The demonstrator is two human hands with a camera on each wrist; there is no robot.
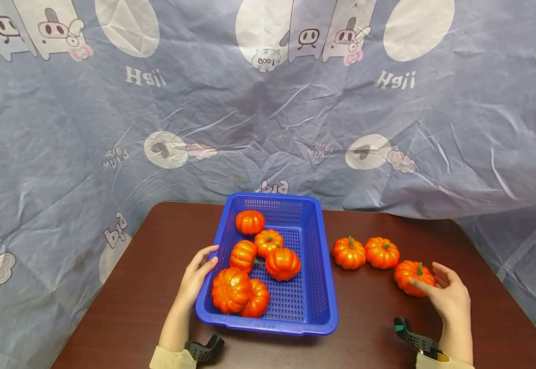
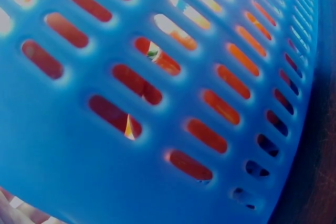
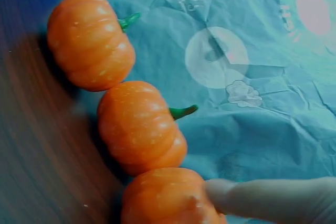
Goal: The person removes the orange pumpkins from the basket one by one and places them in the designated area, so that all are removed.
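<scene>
Clock directions are taken from the head view, twelve o'clock pointing away from the person. The subject item, a squat, ribbed, glossy orange pumpkin (image 1: pixel 405 275) with a short green stem (image 1: pixel 419 269), sits on the dark reddish-brown wood-look table (image 1: pixel 134 287). It lies at ten o'clock from the middle of the right hand (image 1: pixel 452 297), close against it. The thumb laps its near face and the fingers bend about its right side; the right wrist view shows one fingertip (image 3: pixel 219 192) on its surface. Firmness of hold cannot be told.

The item is broader across than along its stem, which points up towards twelve. The right hand is clearly the nearer. From the left hand (image 1: pixel 197 271) the item bears three o'clock, beyond the rectangular blue perforated plastic basket (image 1: pixel 277 326). That hand's thumb and forefinger, slightly parted, meet the basket's nine o'clock rim; whether they grip it cannot be told.

From the item, the basket bears nine o'clock, with two matching pumpkins (image 1: pixel 382 252) around ten o'clock, nearer than the basket.
</scene>
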